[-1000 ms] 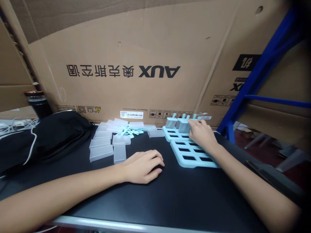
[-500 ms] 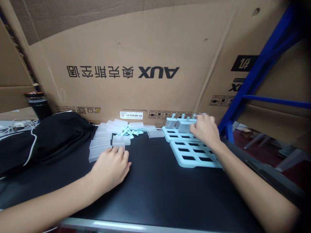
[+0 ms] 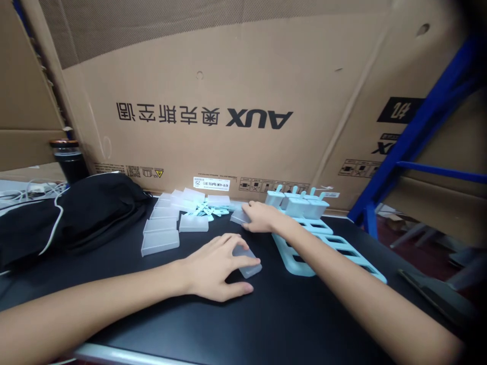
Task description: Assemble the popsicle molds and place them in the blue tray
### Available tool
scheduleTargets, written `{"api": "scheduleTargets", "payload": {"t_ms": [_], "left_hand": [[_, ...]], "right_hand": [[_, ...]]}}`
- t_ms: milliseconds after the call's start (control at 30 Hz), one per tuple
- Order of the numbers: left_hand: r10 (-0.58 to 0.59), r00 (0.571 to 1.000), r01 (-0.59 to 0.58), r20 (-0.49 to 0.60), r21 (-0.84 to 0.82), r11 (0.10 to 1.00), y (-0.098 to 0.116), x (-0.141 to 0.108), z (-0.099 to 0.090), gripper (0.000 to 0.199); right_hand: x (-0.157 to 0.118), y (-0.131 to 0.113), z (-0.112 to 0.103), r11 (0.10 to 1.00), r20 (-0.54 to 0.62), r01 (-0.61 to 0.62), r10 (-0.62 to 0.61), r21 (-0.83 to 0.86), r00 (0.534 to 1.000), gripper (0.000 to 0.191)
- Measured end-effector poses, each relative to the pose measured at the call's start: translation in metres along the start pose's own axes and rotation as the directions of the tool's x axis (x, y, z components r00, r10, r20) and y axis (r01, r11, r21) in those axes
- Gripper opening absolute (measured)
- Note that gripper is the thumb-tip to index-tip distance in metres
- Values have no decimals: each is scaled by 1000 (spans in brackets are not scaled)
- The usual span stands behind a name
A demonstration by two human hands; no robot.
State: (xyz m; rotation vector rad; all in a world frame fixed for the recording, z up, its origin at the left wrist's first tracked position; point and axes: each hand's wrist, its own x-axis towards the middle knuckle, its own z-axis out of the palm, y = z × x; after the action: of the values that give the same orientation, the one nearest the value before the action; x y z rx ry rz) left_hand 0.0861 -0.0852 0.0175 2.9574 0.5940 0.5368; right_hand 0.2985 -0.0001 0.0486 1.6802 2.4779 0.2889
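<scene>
My left hand (image 3: 224, 266) rests low over the black tabletop, fingers spread, with its fingertips on a clear popsicle mould (image 3: 251, 268). Farther back, my right hand (image 3: 262, 217) has its fingers and thumb closed around the right end of another clear popsicle mould (image 3: 238, 217). To its right, a pale blue mould rack (image 3: 294, 266) is partly covered by my right forearm. Several filled slots at its back hold upright popsicle moulds (image 3: 299, 207) with blue stick handles. Left of my hands lie several loose clear moulds (image 3: 160, 242) and a pile of blue sticks (image 3: 207, 208).
A large cardboard box (image 3: 213, 147) stands behind the table like a wall. At left are a black cloth bag (image 3: 102, 213) and a dark bottle (image 3: 70, 162). A blue metal frame (image 3: 429, 121) rises at right. The table's metal edge (image 3: 125, 352) runs along the front.
My right hand has moved left from the rack to a loose mould. My left hand has slid right with a mould under its fingers, and its fingers have spread. Another stick-topped mould shows in the rack.
</scene>
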Motion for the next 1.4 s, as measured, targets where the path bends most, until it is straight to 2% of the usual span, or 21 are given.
{"api": "scheduleTargets", "payload": {"t_ms": [133,267,433,533,633,800,900,1000,1167,1267,1400], "left_hand": [[-1,1000,1,-4,-13,1000,-4,-1,5,38],[-26,998,30,-49,89,996,-2,-3,4,19],[-40,999,46,-31,251,967,-2,-6,-2,11],[-60,998,63,-19,319,946,-7,-8,-3,6],[-125,990,139,-61,381,914,-12,-8,-2,7],[-217,969,248,-121,436,865,-20,-9,1,10],[-227,966,260,-128,471,843,-22,-8,2,10],[-207,972,236,-114,471,850,-21,-5,3,12],[-74,994,102,-86,396,913,-13,1,8,28],[20,998,-1,-52,346,938,-9,4,11,33],[167,985,-170,34,264,949,-3,5,11,34]], "right_hand": [[5,-6,-13,995,-4,90,-90,47,996,45],[30,-28,-22,988,-44,150,-149,34,988,42],[46,-50,-13,992,36,126,-126,-9,991,37],[38,-46,-2,996,31,89,-88,-25,996,38],[29,-36,5,994,22,103,-103,-24,994,38],[14,-19,4,980,21,196,-196,32,980,35],[0,-16,-6,948,111,285,-302,144,947,28],[-20,-17,-22,923,185,283,-335,260,924,27],[-53,-13,-44,908,72,220,-261,357,963,32],[-69,-6,-42,900,41,206,-239,385,970,27],[-78,-6,-23,884,-17,204,-216,420,976,24]]}}
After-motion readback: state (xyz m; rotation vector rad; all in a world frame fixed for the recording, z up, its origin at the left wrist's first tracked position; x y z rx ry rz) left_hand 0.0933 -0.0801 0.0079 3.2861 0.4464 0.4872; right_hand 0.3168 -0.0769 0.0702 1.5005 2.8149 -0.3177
